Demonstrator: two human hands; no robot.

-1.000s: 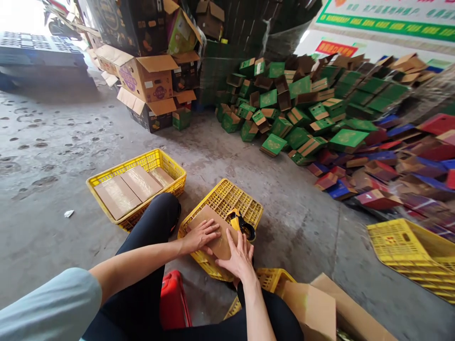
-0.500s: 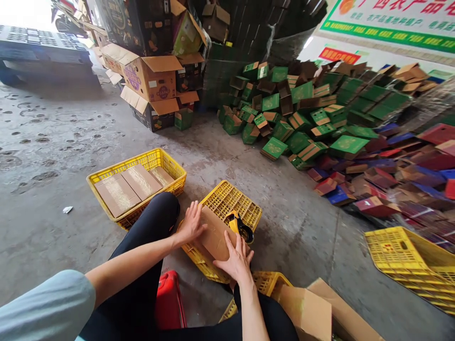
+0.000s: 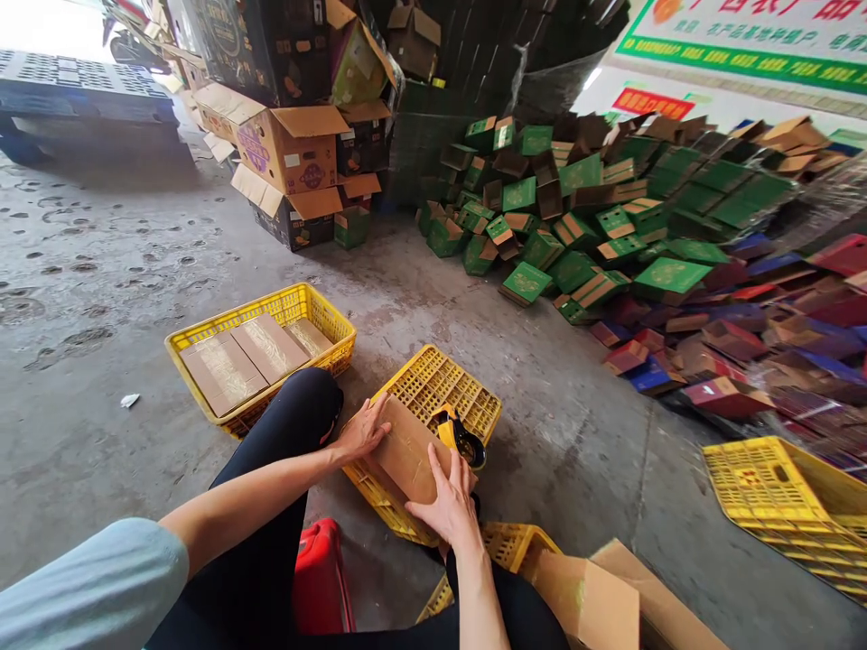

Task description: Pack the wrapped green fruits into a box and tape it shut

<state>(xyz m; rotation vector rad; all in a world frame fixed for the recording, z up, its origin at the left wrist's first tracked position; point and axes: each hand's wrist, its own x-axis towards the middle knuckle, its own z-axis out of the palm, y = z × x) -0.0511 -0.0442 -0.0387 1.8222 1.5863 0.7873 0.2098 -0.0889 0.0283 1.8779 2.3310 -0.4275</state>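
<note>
A brown cardboard box lies closed on an upturned yellow crate in front of me. My left hand rests against its left end, fingers reaching over the top edge. At the other end, my right hand grips the box with the thumb on the near side and the fingers spread toward the far side. Between them the two hands hold the box; its underside is hidden. Just beyond my right fingers sits a yellow and black tape dispenser on the crate.
On the left, a yellow basket holds taped boxes. Near my legs are a red object, another yellow crate and an open carton. Green boxes are heaped beyond; another yellow crate lies at right.
My left hand has slid slightly toward me and lies flatter at the box's left end. The right hand stays at its end, and the box has hardly moved.
</note>
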